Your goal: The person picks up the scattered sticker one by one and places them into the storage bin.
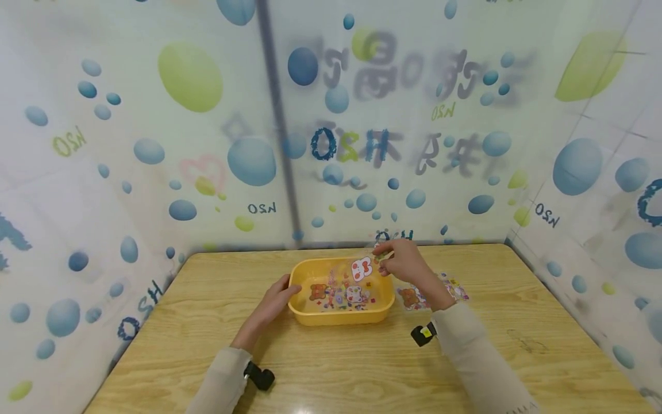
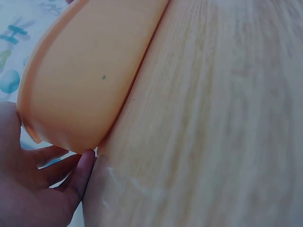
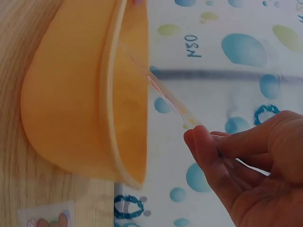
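A yellow plastic basin stands on the wooden table, with several stickers of bears, a white animal and small shapes inside. My left hand holds the basin's left end, thumb over the rim and fingers along the outer wall; the left wrist view shows this hand against the basin wall. Over the right end, my right hand pinches a clear sticker sheet bearing a white rabbit with red marks. In the right wrist view the sheet appears nearly edge-on, between thumb and fingertips.
More sticker sheets lie on the table right of the basin, partly hidden by my right forearm. A faint clear scrap lies farther right on the wooden table. A patterned curtain hangs behind and at both sides.
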Available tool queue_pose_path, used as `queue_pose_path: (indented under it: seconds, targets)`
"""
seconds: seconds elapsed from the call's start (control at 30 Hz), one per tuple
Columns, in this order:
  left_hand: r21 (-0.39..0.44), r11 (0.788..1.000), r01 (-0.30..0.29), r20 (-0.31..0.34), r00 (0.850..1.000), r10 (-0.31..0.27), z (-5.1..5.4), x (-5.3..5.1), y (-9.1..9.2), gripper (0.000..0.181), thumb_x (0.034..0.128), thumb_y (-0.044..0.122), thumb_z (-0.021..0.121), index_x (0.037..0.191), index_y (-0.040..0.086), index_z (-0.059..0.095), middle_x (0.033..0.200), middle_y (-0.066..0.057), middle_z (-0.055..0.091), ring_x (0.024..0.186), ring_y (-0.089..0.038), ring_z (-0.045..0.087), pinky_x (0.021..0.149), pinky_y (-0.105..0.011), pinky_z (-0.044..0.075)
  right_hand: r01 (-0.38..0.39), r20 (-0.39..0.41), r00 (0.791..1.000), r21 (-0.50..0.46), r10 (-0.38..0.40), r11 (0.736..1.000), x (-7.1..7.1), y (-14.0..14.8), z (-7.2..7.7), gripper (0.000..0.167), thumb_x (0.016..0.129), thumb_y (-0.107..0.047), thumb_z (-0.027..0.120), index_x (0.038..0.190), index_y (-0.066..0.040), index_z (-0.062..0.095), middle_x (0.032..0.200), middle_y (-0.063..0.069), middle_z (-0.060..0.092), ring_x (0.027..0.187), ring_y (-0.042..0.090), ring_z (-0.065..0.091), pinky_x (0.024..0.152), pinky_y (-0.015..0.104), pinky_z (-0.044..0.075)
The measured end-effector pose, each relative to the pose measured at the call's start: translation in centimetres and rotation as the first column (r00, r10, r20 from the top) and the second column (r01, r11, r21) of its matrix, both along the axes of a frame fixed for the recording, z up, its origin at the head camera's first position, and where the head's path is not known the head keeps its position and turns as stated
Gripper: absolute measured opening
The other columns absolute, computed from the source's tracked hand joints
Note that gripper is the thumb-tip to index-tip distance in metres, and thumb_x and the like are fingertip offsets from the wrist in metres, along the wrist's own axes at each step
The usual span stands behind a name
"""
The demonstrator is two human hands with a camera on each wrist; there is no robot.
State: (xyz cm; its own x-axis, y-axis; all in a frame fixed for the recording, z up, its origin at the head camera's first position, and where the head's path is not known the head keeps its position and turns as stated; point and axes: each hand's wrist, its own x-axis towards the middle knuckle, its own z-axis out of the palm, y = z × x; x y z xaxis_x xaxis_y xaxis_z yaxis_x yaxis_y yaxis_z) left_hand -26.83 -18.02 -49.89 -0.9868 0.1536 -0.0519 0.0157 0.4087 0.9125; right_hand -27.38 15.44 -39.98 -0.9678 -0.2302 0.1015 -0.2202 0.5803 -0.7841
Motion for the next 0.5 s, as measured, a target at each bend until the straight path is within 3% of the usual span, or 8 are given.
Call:
queue_pose_path:
  seconds: [0.27,0.5]
  targets:
    - [-0.008,1.000,0.001,-0.004,1.000,-0.001,-0.1,-0.1,0.2,0.066,0.1063,0.032,0.050,0.160,-0.001,0.031,0.166,-0.025,0.033,0.155,-0.042,0.030,0.126,-0.057,0.027,-0.033,0.035,0.999,0.071,0.030,0.997,-0.6,-2.9,0.5,0.029,0.091,0.007,0.066,0.118,0.003,0.073,0.112,0.020,0.072,0.065,0.021,0.069,0.060,0.023,0.060]
    - [-0.010,1.000,-0.001,-0.016,1.000,0.001,-0.3,-0.2,0.1,0.065,0.1064,0.031,0.050,0.160,-0.001,0.031,0.166,-0.024,0.033,0.156,-0.040,0.029,0.127,-0.055,0.026,-0.071,0.055,0.996,0.106,0.066,0.992,-1.0,-4.6,0.6,0.031,0.089,0.008,0.065,0.119,0.004,0.073,0.108,0.018,0.072,0.063,0.016,0.067,0.065,0.031,0.063]
